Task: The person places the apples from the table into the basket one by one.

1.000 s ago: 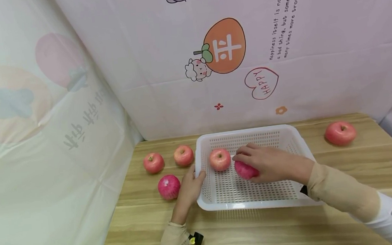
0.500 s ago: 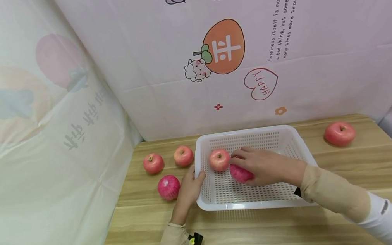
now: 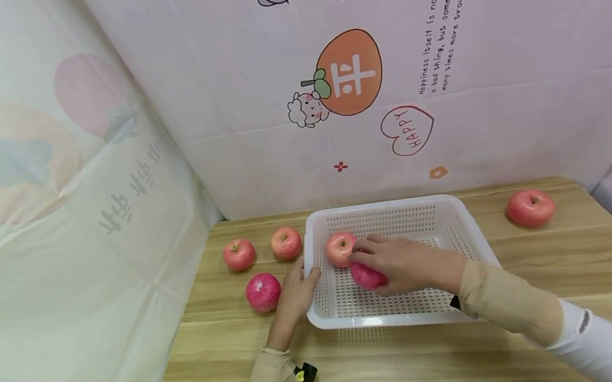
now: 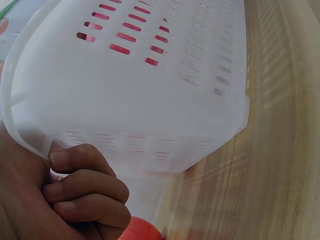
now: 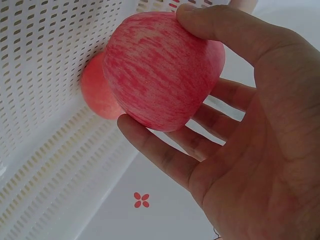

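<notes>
My right hand (image 3: 402, 262) holds a deep pink apple (image 3: 367, 275) inside the white basket (image 3: 404, 317), thumb on one side and fingers round the other, as the right wrist view shows with the streaked apple (image 5: 162, 70). Just behind and left of it sits a lighter red apple (image 3: 341, 248) in the basket. My left hand (image 3: 295, 294) grips the basket's left rim; in the left wrist view its fingers (image 4: 90, 187) curl beneath the rim.
Left of the basket are two red apples (image 3: 239, 255) (image 3: 286, 243) and a deep pink apple (image 3: 263, 292) close to my left hand. A larger red apple (image 3: 530, 208) lies at the table's right. A printed cloth (image 3: 259, 158) hangs behind.
My right hand has moved left within the basket, carrying the deep pink apple closer to the lighter one. My left hand has stayed on the rim.
</notes>
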Tool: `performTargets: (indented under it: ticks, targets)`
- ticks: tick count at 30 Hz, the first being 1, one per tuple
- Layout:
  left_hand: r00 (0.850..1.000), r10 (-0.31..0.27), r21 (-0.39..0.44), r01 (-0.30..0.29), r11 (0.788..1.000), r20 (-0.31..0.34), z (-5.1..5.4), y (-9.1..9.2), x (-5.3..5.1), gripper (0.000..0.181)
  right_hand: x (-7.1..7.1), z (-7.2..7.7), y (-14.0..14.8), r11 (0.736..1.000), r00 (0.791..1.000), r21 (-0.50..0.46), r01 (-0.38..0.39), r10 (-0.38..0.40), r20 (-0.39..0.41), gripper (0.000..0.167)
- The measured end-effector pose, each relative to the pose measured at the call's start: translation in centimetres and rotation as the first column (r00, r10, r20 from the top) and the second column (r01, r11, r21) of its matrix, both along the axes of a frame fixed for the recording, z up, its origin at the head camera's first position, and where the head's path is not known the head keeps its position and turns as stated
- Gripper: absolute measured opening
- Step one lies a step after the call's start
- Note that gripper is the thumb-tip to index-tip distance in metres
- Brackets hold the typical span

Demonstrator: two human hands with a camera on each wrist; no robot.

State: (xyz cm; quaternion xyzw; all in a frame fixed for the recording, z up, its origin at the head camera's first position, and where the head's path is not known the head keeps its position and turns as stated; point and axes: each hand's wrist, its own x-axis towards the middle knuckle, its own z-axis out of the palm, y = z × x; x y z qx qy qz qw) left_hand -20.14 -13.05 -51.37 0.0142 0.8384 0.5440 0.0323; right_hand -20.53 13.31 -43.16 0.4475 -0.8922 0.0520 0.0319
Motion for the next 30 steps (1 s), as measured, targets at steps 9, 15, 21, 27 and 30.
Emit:
performTargets:
  ticks: [9,15,21,27,30]
  targets:
    - [1.000,0.002,0.002,-0.002,1.000,0.005,0.0,0.0,-0.1,0.041,0.1,-0.5,-0.6,0.999,0.999,0.023,0.023,-0.024,0.044,0.070]
    - [1.000,0.001,0.004,-0.001,1.000,-0.006,-0.1,0.0,0.0,0.042,0.2,-0.5,-1.0,0.999,0.999,0.041,0.019,-0.021,0.049,0.074]
    - [1.000,0.002,-0.012,-0.002,1.000,-0.019,-0.1,0.0,0.0,0.041,0.1,-0.5,-1.3,0.999,0.998,0.046,0.004,-0.007,0.057,0.074]
    - [1.000,0.000,-0.007,0.000,1.000,-0.013,-0.1,0.0,0.0,0.042,-0.1,-0.6,-1.6,0.998,0.999,0.053,-0.026,0.024,0.031,0.072]
    - [1.000,-0.002,-0.003,0.002,1.000,-0.011,-0.1,0.0,0.0,0.042,-0.2,-0.7,-1.7,0.998,0.999,0.061,-0.034,0.033,0.024,0.072]
